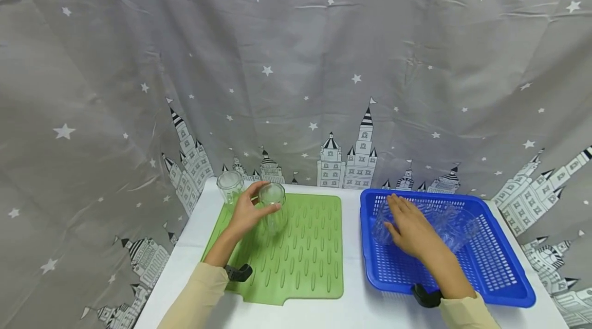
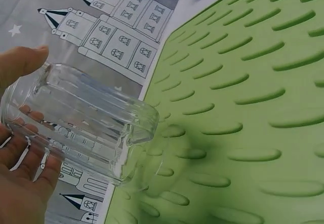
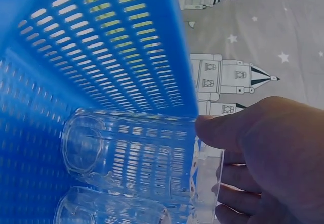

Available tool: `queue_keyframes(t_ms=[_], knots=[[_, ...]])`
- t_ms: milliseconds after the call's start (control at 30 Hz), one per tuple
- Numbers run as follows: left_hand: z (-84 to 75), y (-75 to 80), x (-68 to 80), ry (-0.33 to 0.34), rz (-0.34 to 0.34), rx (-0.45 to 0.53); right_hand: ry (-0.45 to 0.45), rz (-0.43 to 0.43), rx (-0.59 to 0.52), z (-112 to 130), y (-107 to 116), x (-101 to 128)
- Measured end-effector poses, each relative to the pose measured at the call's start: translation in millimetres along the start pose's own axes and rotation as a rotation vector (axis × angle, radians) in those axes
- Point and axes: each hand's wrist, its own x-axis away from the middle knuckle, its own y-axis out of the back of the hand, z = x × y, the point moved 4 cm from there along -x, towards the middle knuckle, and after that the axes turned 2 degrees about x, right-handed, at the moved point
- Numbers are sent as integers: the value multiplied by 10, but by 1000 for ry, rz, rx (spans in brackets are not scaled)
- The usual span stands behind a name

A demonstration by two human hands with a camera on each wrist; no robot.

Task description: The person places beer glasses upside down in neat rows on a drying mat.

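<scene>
In the head view, my left hand [image 1: 247, 213] grips a clear drinking glass [image 1: 273, 208] over the green ridged mat [image 1: 305, 247]. The left wrist view shows my thumb on one side of this glass [image 2: 86, 123] and the fingers round the other. A second clear glass [image 1: 230, 186] stands at the mat's back left corner. Over on the right, my right hand [image 1: 411, 231] reaches into the blue basket [image 1: 485, 299]. Its thumb meets the rim of a clear glass [image 3: 142, 155] there, with the fingers at the mouth's other side. Another glass [image 3: 111, 206] lies beside that one.
More clear glassware [image 1: 458, 226] lies in the basket right of my hand. Mat and basket sit side by side on a white table [image 1: 352, 267], with a white strip between them. A grey curtain [image 1: 296, 87] printed with castles and stars hangs close behind.
</scene>
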Motion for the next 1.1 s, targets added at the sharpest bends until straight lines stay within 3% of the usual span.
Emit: queue_keyframes(t_ms=[167,467,867,1100], knots=[[12,5,-90,-1,11,-38,4,18,-8,27,16,7],[38,9,-237,-74,17,-30,-7,4,-8,36,26,72],[113,-39,-319,-100,36,-29,-12,-16,-10,36,-2,108],[137,-106,-355,-85,74,-85,-44,4,-27,33,-21,133]])
